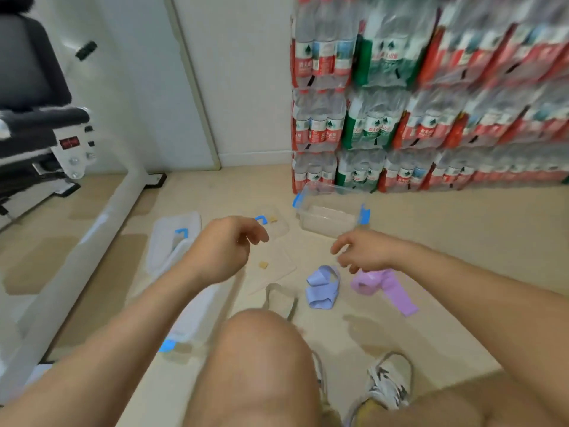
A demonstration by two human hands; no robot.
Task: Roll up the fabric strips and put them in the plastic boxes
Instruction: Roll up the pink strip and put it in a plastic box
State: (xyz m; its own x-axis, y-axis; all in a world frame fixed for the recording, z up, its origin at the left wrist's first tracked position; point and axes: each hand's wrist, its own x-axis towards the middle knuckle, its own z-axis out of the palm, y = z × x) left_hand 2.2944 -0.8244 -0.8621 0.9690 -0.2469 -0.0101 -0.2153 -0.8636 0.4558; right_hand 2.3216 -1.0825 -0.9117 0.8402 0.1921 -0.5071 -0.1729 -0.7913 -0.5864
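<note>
We are sitting on the floor (446, 241) with both arms stretched forward and one bare knee (261, 349) rising in the middle of the view. Our left hand (223, 248) is hovering in the air with the fingers loosely curled and holding nothing. Our right hand (366, 249) is hanging just above the fabric with its fingers spread apart, gripping nothing either.

A blue-violet fabric strip (322, 288) is lying crumpled on the floor below and between our hands, and a pink-lilac fabric strip (381, 286) is lying just beside it under our right hand, partly looped, with one tail trailing out toward us. Neither strip is sitting in a box.

A clear plastic box with blue clips (331, 217) is standing open on the floor beyond our right hand, in front of the stacked packs of bottled water (431, 103). A clear lid (272, 223) is lying flat beside it, beyond our left hand. Another clear container with a blue clip (172, 241) is showing to the left, partly hidden by our left forearm. A sneaker (389, 383) is resting near the lower right.
</note>
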